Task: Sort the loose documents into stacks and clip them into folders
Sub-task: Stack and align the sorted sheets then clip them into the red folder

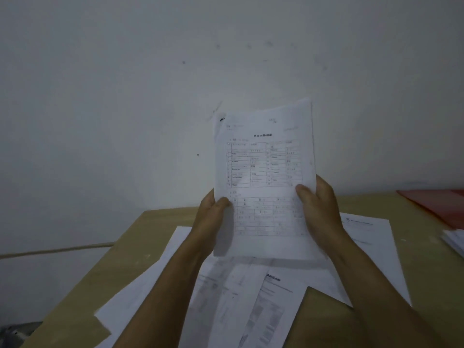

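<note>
Both hands hold one bundle of papers (263, 177) upright above the surface (155, 222). The left hand (211, 219) pinches its left edge, thumb on the printed face; the right hand (319, 212) grips the right edge the same way, fingers (305, 193) curled round it. Below the fingers, loose sheets (251, 297) lie overlapped and unsorted. Well to the right of the right hand lies a red folder (437, 204), with a small white stack (454, 241) just beside it.

Judgement: the sorting step is in hand, the top page being read. The next move calls for choosing a stack and laying the bundle down square.
</note>
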